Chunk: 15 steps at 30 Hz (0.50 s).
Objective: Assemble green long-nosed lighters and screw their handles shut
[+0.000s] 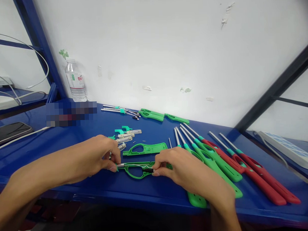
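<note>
My left hand [101,152] pinches a metal lighter tube [121,165] at its green collar, by the left end of an open green lighter handle half [137,177]. A thin pale wire [135,165] runs from the tube to a small black igniter piece [148,170]. The thumb and fingers of my right hand [176,162] are closed on that piece, over the handle half, and hide its right part. Just behind lies the other green handle half [147,148], inner side up. Several clear fuel tanks [124,139] with green tops lie behind my left hand, partly hidden.
Finished green lighters [221,163] and red lighters [262,182] lie to the right. Metal tubes with wires [115,110] and green handle parts [151,115] lie along the wall. A water bottle [75,83], a phone [11,132] and a white cable [25,136] are on the left.
</note>
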{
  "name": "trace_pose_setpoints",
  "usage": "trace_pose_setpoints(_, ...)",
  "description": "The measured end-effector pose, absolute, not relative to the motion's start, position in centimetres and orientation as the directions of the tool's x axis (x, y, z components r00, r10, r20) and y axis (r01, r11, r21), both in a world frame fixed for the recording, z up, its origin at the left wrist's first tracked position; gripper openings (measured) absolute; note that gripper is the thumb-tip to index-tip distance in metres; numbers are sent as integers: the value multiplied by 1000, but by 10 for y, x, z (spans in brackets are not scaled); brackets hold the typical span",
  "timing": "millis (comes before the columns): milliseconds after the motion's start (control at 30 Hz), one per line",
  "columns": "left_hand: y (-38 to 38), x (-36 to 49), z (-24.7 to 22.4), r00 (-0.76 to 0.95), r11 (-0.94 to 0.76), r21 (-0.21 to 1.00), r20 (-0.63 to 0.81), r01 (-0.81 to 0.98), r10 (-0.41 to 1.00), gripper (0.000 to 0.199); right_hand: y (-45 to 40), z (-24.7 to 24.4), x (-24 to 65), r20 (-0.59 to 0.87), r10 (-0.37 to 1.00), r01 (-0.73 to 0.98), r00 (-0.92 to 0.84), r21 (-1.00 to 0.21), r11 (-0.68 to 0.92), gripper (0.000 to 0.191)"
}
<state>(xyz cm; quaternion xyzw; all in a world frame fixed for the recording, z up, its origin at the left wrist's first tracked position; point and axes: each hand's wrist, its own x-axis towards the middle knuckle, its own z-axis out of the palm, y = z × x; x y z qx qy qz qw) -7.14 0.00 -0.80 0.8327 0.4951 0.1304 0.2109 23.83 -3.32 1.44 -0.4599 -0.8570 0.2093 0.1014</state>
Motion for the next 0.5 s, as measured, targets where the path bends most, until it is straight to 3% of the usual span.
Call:
trace_pose_setpoints(167,1,-70,-12,432,-353,446,-87,823,898,9,-34,14,239,-12,825,737,-565,-456,498,14)
trace_pose_setpoints(433,-11,-74,-7,408,-360,374,-54,855,912,9,-33,16,238,-21,826,739,-564,-459,493,14)
trace_pose_setpoints(500,-11,-77,-11,389,-362,387,10,848,921,9,-33,16,238,-21,824,737,-566,-462,494,15)
